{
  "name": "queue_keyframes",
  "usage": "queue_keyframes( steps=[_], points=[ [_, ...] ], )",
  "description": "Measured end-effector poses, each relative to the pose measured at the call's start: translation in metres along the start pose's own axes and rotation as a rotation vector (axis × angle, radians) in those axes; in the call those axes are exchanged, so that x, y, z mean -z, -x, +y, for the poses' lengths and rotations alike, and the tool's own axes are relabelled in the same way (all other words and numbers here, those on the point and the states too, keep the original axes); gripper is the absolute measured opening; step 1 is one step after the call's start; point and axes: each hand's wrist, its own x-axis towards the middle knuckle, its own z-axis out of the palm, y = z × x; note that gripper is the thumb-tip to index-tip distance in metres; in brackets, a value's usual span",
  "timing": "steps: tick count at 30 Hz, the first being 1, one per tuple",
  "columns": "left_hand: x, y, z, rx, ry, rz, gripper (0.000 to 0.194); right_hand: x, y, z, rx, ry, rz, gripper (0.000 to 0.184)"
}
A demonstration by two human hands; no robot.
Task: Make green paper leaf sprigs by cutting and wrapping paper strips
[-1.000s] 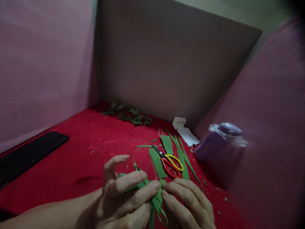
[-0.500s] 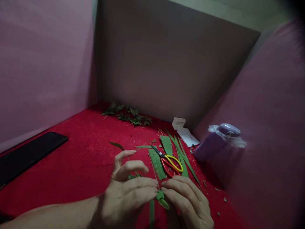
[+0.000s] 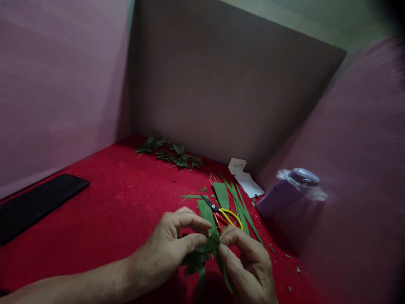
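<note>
Low in the middle of the view, both my hands meet over a folded green leaf strip (image 3: 199, 255). My left hand (image 3: 172, 247) is closed, pinching the strip between thumb and fingers. My right hand (image 3: 247, 264) is closed too, its thumb and forefinger pinching the same strip at its upper end. Loose ends of the strip hang below my fingers over the red cloth (image 3: 110, 211). Just behind my hands lie scissors (image 3: 223, 213) with red and yellow handles on several cut green leaf strips (image 3: 236, 200).
A black flat object (image 3: 38, 202) lies at the left. A pile of small folded green leaf shapes (image 3: 171, 153) sits by the back wall. White paper scraps (image 3: 247, 177) and a purple bottle (image 3: 284, 192) on its side lie at the right. Pink and brown panels wall the area.
My left fingers have curled from spread into a pinch. Both hands have lifted slightly and bunched the strip tighter between them.
</note>
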Motion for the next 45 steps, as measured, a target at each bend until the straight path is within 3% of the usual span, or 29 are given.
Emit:
queue_keyframes(
  steps=[4, 6, 10, 13, 15, 35, 45],
  points=[
    [0.005, 0.0, 0.006, -0.244, -0.194, 0.15, 0.014, -0.002, -0.002, 0.002, -0.02, 0.06, -0.01, 0.018],
    [0.006, 0.001, 0.007, -0.275, -0.267, 0.158, 0.015, -0.003, -0.001, 0.003, -0.018, 0.055, -0.034, 0.018],
    [0.004, 0.002, 0.006, -0.005, -0.213, -0.002, 0.02, -0.003, 0.0, 0.004, -0.038, -0.019, -0.083, 0.018],
    [0.003, 0.001, 0.003, 0.253, -0.037, -0.109, 0.026, -0.002, 0.0, 0.005, -0.023, -0.026, -0.135, 0.016],
    [0.002, -0.001, 0.0, 0.349, 0.086, -0.153, 0.027, -0.001, -0.001, 0.004, -0.002, -0.008, -0.186, 0.016],
    [-0.002, -0.01, -0.017, 0.333, 0.213, -0.04, 0.027, 0.0, -0.002, 0.005, -0.134, 0.004, -0.252, 0.02],
    [0.004, -0.01, -0.004, 0.331, 0.167, -0.094, 0.032, 0.002, 0.0, 0.007, -0.143, 0.003, -0.221, 0.021]
  ],
)
